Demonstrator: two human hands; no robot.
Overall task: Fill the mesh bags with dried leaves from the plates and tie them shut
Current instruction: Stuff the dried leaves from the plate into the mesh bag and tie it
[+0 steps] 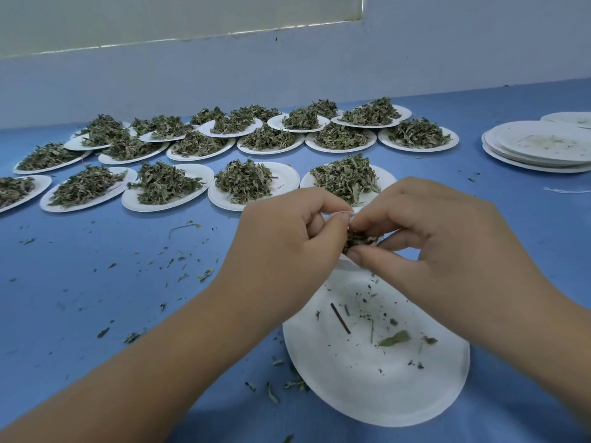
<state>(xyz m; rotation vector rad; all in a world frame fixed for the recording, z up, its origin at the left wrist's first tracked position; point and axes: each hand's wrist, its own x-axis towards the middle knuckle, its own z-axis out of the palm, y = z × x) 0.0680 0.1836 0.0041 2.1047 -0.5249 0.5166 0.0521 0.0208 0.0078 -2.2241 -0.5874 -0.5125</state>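
Mesh bag (359,240), filled, held above near-empty plate (367,394).
Left hand (287,238): fingers curled, pinching its white top; right hand (447,238): fingertips pinching the stuffed body.

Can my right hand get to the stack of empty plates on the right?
Probably yes: only leaf crumbs lie on the table between the right hand and the stack, though its fingers are pinching the filled bag.

The near plate (367,378) at six o'clock looks like matt white paper, as does the plate stack (537,148) at two o'clock. The dried leaves (243,180) toward twelve o'clock are dull, crinkled and rough; the blue tabletop (80,298) is smooth and matt.
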